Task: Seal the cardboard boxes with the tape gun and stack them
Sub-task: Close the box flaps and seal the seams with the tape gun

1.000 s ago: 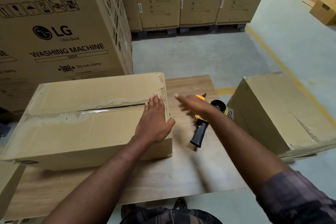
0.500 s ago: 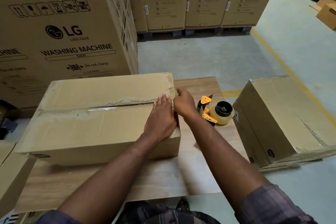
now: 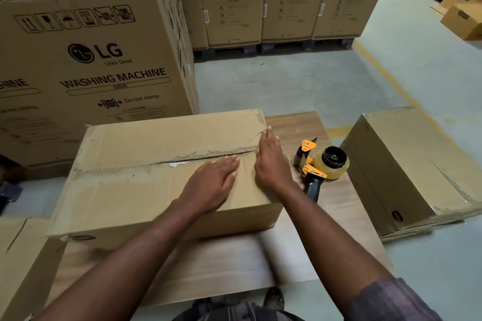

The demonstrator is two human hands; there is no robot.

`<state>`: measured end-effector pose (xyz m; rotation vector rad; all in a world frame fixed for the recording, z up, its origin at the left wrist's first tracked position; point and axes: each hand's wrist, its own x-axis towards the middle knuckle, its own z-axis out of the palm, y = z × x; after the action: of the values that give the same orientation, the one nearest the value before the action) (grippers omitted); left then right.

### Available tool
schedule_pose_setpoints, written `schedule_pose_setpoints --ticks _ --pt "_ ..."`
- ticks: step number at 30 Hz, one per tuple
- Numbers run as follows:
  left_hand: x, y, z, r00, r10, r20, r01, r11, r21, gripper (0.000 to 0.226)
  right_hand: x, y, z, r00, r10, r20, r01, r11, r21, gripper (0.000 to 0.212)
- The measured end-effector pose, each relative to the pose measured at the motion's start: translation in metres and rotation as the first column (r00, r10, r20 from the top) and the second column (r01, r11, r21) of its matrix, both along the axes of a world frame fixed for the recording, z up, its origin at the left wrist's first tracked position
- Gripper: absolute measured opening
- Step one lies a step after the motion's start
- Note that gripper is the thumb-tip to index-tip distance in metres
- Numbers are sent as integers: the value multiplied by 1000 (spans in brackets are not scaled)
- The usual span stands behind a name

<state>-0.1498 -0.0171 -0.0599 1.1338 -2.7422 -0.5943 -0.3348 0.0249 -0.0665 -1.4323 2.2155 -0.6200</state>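
Note:
A long cardboard box lies on a low wooden table, its top seam covered with clear tape. My left hand lies flat on the box top, fingers straight, just below the seam. My right hand presses flat on the box's right end, fingers pointing along the edge. A yellow tape gun with a black handle lies on the table just right of the box, untouched. A second cardboard box stands on flattened cardboard to the right of the table.
Tall washing machine cartons rise right behind the table at the left, with more on pallets across the grey floor. A flat cardboard piece lies at the lower left. A yellow floor line runs at the right.
My right hand left the tape gun and came to the box's right end. My left hand slid leftward along the taped seam. The tape gun stays on the table.

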Motion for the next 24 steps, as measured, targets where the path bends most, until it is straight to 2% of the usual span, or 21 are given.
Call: schedule_pose_setpoints --ticks 3,6,8,10,13,16,19,22,24 --pt "31 -3 3 996 71 -61 -71 997 -6 44 6 0 6 996 -30 -83 35 998 53 69" --pt "39 -6 12 972 170 -164 -183 981 -70 31 22 -5 15 973 -38 -228 62 993 98 79" --pt "33 -11 14 959 202 -201 -222 971 -87 28 42 -10 21 971 54 -232 -46 998 37 73" --pt "31 -18 10 961 198 -192 -215 974 -74 28 67 -13 20 968 201 -149 -207 978 -21 61" --pt "37 -27 2 962 195 -193 -205 978 -35 25 86 -9 8 940 288 -184 -285 958 44 59" --pt "59 -36 2 953 198 -229 -203 979 3 24 83 -6 3 930 272 -246 -255 962 96 66" --pt "99 -50 3 933 273 -236 -279 960 9 20 78 -3 3 946 194 -261 -171 979 109 69" --pt "141 -63 8 890 411 -196 -426 904 -36 16 85 -4 6 956 86 -280 -47 988 145 71" --pt "149 -64 10 881 435 -187 -456 886 -90 20 105 -12 11 960 62 -273 -22 989 147 71"
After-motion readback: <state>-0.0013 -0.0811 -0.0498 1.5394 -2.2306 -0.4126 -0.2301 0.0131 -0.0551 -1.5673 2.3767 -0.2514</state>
